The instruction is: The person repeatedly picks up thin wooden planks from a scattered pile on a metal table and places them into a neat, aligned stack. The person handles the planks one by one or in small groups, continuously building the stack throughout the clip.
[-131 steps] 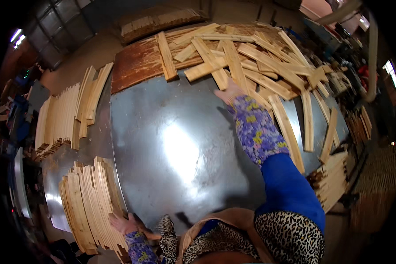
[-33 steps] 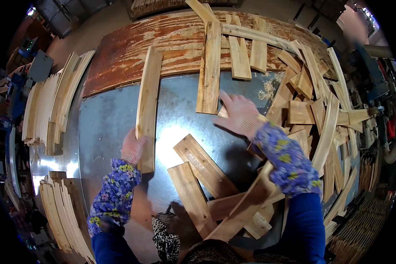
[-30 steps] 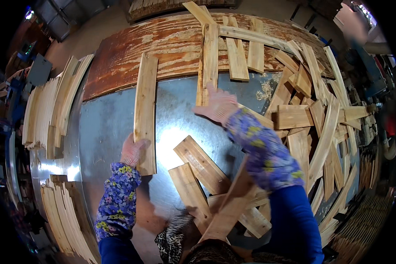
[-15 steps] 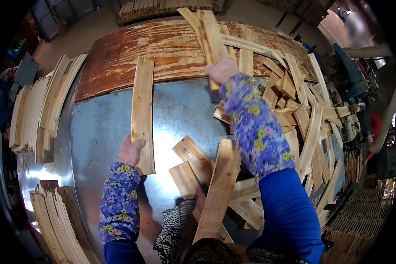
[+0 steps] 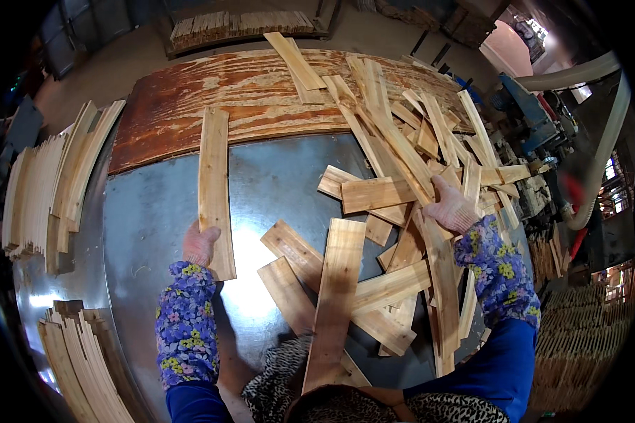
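Note:
My left hand (image 5: 201, 243) is closed round the lower part of a long, pale wooden board (image 5: 214, 183), which stands lengthwise over the metal tabletop with its far end over the reddish plywood. On the right, my right hand (image 5: 451, 206) grips the near end of another long wooden board (image 5: 396, 151), slanting up and left across a loose heap. Part of that grip is hidden by the hand itself. Between my hands several boards lie crossed, among them a wide one (image 5: 335, 289) pointing toward me and a shorter one (image 5: 379, 194) lying sideways.
Worn reddish plywood (image 5: 169, 106) covers the table's far part. Neat stacks of thin boards stand along the left, one farther (image 5: 42, 183) and one nearer (image 5: 85, 352). A rack of wood pieces (image 5: 243, 25) lies beyond the table. Machinery with a pale hose (image 5: 603, 151) stands right.
My right hand has moved right and toward me with its board, from over the plywood to the heap. My left hand still holds its board; the whole view has shifted slightly.

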Tool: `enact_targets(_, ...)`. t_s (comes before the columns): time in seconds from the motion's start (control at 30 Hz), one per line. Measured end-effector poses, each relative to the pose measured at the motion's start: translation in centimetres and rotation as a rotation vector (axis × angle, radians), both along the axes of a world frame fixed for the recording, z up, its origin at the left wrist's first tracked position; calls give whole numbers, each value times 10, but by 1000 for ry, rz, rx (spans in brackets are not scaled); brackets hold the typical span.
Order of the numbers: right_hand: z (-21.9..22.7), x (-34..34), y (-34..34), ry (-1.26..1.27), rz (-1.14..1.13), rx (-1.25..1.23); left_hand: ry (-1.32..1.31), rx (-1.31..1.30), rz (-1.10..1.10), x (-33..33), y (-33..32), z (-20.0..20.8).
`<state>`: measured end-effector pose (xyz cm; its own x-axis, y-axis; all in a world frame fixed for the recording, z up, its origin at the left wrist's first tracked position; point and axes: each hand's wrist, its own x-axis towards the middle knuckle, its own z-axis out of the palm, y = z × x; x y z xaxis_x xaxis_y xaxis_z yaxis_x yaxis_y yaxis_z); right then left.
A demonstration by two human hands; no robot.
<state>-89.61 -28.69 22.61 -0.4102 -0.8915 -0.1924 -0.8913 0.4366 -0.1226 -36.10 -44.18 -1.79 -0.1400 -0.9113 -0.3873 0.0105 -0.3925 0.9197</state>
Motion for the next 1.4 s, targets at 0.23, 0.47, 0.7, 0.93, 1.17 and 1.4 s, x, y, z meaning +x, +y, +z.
enact_targets(0.23, -10, -17, -46, -259, -157, -137, -187, 39, 51, -4, 7, 22)
enact_targets(0.47, -27, -27, -142, -678, -235, -476, 105, 131, 27, -2, 7, 17)
enact_targets(0.7, -111, -31, -152, 88, -8, 534, 15, 71, 66, 6, 3, 7)
enact_targets(0.93, -132, -43, -144, -238, -80, 366, 0, 20, 63, 5, 5, 9)
enact_targets(1.17, -201, -84, -230, -179, -50, -25, -42, 4, 66, 11, 2, 5)
enact_targets(1.4, -175, -41, -218, -107, -228, -29, -60, -20, 4, 25, -1, -9)
